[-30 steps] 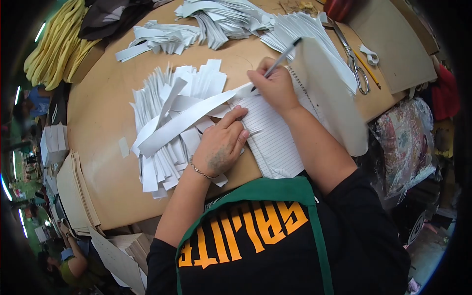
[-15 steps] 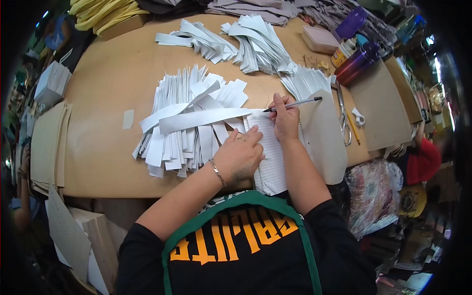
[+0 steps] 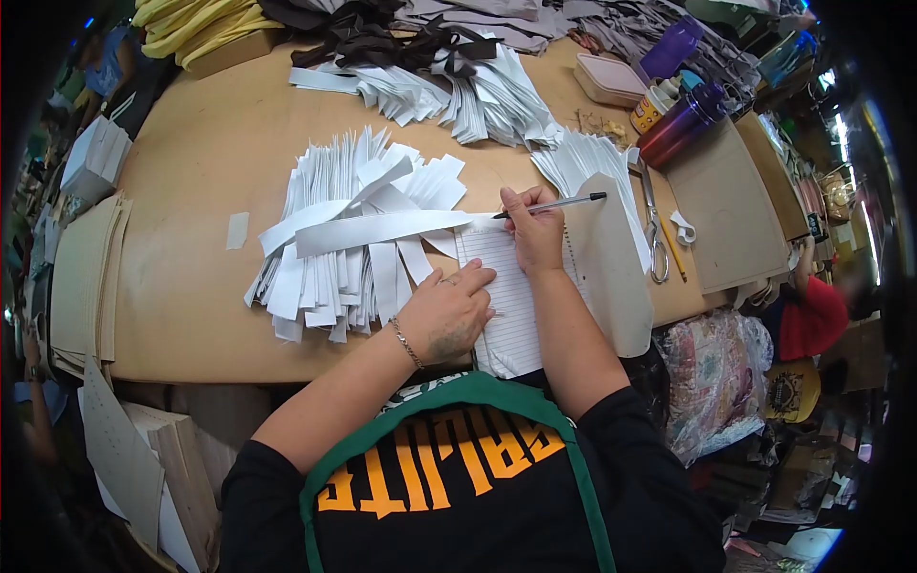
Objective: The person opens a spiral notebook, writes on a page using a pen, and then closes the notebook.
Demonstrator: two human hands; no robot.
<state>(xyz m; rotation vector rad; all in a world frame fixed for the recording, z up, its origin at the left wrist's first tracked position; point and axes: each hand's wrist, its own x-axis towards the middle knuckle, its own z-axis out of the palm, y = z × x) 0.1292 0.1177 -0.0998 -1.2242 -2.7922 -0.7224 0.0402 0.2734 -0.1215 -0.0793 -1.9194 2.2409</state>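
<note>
My right hand (image 3: pixel 535 229) is closed around a black-capped pen (image 3: pixel 571 201), its tip at the top of a lined spiral notebook (image 3: pixel 511 310). My left hand (image 3: pixel 449 310) lies on the notebook's left edge, fingers spread, holding nothing. Left of the notebook is a heap of white fabric strips (image 3: pixel 325 267). One long white strip (image 3: pixel 377 229) lies across the heap, its right end reaching the top of the page near the pen tip. The notebook's cover (image 3: pixel 611 277) is folded out to the right.
Scissors (image 3: pixel 655 229), a yellow pencil (image 3: pixel 674 250) and a white tape roll (image 3: pixel 682 228) lie to the right. Behind them stands a purple-red bottle (image 3: pixel 680 124). Dark cloth (image 3: pixel 382 43) covers white strips at the back. A person in red (image 3: pixel 812 320) is at the far right.
The view has swung and shifted. Dark cloth now lies over the white strips at the back. The pen leans flatter in my right hand than a second ago; my left hand stays on the notebook.
</note>
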